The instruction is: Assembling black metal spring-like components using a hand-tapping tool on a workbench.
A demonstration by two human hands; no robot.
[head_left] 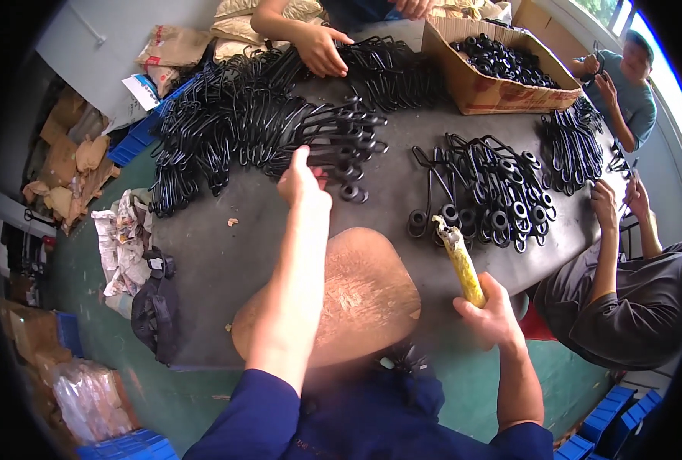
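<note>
At a crowded workbench, I am reaching my left hand [304, 182] forward, fingers loosely curled and part open, the fingertips touching black metal hooks [333, 146] at the near edge of a big pile; whether they are gripping one I cannot tell. My right hand [493, 310] is closing tight around a yellow tool [462, 264], holding it upright with its worn tip near a second cluster of hooks [494, 195]. A brown wooden board [364, 295] is lying on the dark table [218, 261] just before me. Other people's hands are working at the far and right edges, beside a cardboard box [494, 92] of black rings. Blue bins [601, 418] and sacks [69, 157] are lining the green floor.
</note>
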